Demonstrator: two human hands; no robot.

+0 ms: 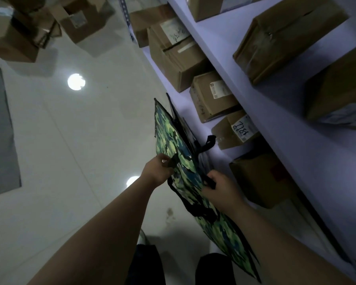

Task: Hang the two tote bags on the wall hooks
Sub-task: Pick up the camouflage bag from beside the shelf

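- Head view: the person is looking down at a pale floor (80, 140), with a shelf (220, 38) full of cardboard boxes (173, 56) running along the right side.
- A camouflage tote bag (173, 136) is standing upright beside the shelf edge, and both arms are reaching down to it.
- The left hand (157, 171) is closing its fingers (165, 159) in a pinch around one black handle (174, 160) at the top edge of the bag.
- The right hand (220, 188) is curling its fingers around the other black strap (209, 183) on the shelf side of the same bag.
- A second, darker bag (179, 122) is seeming to lean just behind the camouflage one, against the shelf, with a black loop (209, 142) sticking up; its shape is too dark to describe fully.
- No wall hooks are showing anywhere in this view.
- Judging from this, the person is in the pick-up step: the handles are being gathered, and no bag is hanging yet, so the task is near its start.
- The next move probably calls for bringing both handles together, lifting the bag clear of the shelf, and turning to find the hooks.
- The second bag is waiting for its own turn after that.
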